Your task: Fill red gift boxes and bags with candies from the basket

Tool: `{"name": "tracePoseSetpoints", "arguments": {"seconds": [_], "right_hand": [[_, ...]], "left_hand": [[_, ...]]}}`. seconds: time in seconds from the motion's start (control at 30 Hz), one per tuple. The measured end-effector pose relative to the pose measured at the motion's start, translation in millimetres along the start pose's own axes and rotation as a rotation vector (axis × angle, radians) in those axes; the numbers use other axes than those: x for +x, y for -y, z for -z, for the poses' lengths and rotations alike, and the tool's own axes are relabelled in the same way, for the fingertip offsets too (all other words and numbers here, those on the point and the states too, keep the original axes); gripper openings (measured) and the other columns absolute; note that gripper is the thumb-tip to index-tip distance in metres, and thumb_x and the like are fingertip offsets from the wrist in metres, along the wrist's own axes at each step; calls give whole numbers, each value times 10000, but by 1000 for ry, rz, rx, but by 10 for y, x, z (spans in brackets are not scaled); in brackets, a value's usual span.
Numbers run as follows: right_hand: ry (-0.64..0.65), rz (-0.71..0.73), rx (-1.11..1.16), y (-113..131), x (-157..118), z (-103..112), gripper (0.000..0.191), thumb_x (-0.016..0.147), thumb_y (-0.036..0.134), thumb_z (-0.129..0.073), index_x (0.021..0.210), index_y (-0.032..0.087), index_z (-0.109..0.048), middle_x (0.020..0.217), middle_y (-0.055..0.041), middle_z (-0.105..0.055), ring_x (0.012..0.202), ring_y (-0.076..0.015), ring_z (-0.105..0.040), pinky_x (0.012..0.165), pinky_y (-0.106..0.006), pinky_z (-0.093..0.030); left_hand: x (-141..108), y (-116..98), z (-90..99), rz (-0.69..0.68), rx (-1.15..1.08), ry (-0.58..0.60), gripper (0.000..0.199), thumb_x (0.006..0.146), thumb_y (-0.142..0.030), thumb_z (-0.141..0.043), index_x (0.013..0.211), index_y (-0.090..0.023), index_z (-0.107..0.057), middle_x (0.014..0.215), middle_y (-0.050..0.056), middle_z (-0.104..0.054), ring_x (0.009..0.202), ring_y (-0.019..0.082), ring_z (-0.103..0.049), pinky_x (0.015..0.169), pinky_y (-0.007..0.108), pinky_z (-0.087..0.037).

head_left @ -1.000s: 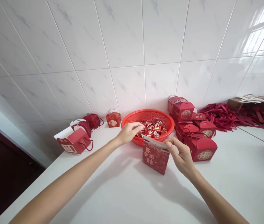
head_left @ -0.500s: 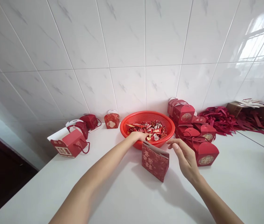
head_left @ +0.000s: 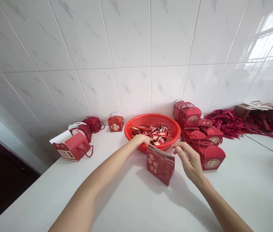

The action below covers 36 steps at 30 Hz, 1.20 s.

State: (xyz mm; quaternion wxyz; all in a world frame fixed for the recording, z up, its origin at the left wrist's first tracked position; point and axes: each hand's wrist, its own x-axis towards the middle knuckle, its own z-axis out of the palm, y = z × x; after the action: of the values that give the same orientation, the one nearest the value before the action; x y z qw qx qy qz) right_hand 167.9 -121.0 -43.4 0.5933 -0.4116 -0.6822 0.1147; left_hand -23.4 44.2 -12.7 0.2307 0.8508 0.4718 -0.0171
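My left hand (head_left: pixel 143 140) reaches over the near rim of a red plastic basket (head_left: pixel 129 122), among wrapped candies (head_left: pixel 161 132); its fingertips are hidden, so what they hold cannot be seen. Just in front of the basket, a dark red paper gift bag (head_left: pixel 160 166) with gold characters stands upright on the white table, its top slightly open. To the right of the bag my right hand (head_left: pixel 187 158) hovers with curled, loosely parted fingers and nothing in them, near the bag's upper corner.
Several red boxes (head_left: pixel 212 158) with gold emblems are stacked right of the basket. Behind them lie dark red ribbons (head_left: pixel 224 124) and a cardboard box (head_left: pixel 271 114). At the left stand an open-topped red box (head_left: pixel 72 148) and smaller ones, with a small box (head_left: pixel 116 123) by the tiled wall.
The view has shifted very slightly. My right hand's fingers have moved a little; my left hand is still at the candies, and the bag stands in the same place.
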Motion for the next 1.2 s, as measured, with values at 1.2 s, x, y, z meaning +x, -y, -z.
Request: {"name": "tracePoseSetpoints", "arguments": {"seconds": [1.2], "right_hand": [[17,-325,174,-220,15,-68,363,922,516,-588,1151,235,-577,1109,-86,-695,783,-190,-686,715,-344,-564]], "left_hand": [[-473,-198,47,-225,-1478,-487,315,534,-206,-788,812,-174,-645,684,-43,-574,603,98,-588,530,188,-550]]}}
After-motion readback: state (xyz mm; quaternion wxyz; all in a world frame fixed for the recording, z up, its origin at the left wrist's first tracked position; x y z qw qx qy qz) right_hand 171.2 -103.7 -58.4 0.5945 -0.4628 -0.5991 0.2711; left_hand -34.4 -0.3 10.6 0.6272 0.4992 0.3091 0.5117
